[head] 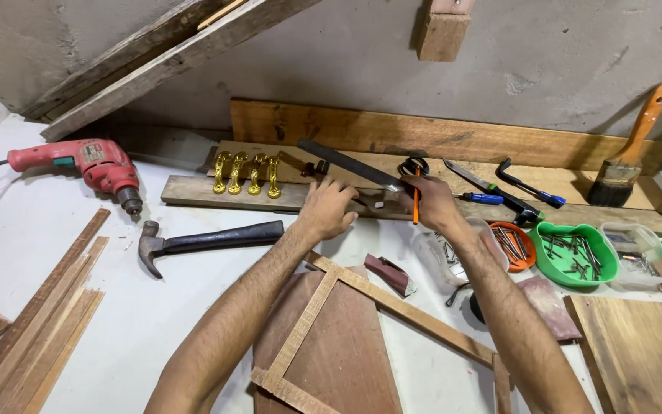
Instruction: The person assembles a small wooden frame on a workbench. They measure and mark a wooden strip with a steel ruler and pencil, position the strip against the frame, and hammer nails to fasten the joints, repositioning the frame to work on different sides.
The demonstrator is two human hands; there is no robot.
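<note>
Left hand [326,208] rests loosely curled, holding nothing, on wooden plank [193,192] beside dark file [346,163]. Right hand [432,201] pinches orange pencil [416,201]. Green nail bowl [576,257] and clear tub [641,257] sit right.

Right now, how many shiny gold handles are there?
4. The gold handles stand side by side on the wooden plank near the wall: first, second, third, fourth, left of the left hand.

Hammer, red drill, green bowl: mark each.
hammer [216,238], head view, middle of the dark handle
red drill [90,162], head view, red body
green bowl [559,270], head view, near rim
</note>
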